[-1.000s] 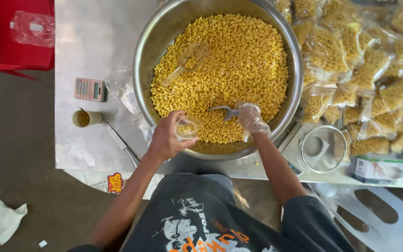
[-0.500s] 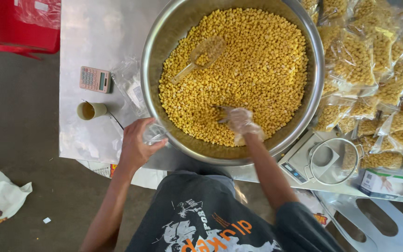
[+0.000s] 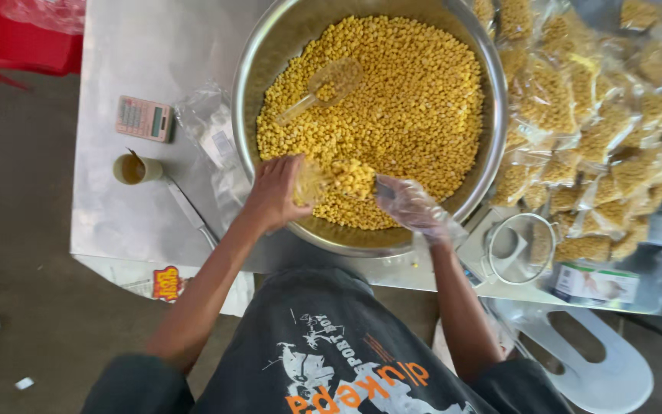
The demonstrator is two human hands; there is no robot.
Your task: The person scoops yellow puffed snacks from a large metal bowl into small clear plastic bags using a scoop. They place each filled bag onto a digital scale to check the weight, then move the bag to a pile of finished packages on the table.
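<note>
The left hand (image 3: 273, 192) was closed around the mouth of a small clear bag (image 3: 312, 182), holding it open just above the yellow snack pieces (image 3: 415, 107) at the near side of the big steel bowl (image 3: 492, 92). The right hand (image 3: 411, 205), inside a thin plastic glove, was clamped on the handle of a scoop (image 3: 355, 178) heaped with pieces, its front edge touching the bag's opening. The hands sat near each other but apart, with the scoop bridging them.

To do this fill well, it seemed wise to keep the bag's mouth wide and directly over the bowl, so stray pieces would fall back in rather than onto the counter (image 3: 109, 230). Tilting the scoop slowly would probably suit the narrow opening better than a quick dump, given how high the load was piled. How full the bag was could not be made out behind the left hand's fingers.

A second clear scoop (image 3: 323, 88) lay on the pieces at the far side. Filled bags (image 3: 576, 115) were heaped to the right of the bowl, a scale (image 3: 519, 249) stood at its near right, and a calculator (image 3: 144, 118) and a small cup (image 3: 136, 169) lay to the left.
</note>
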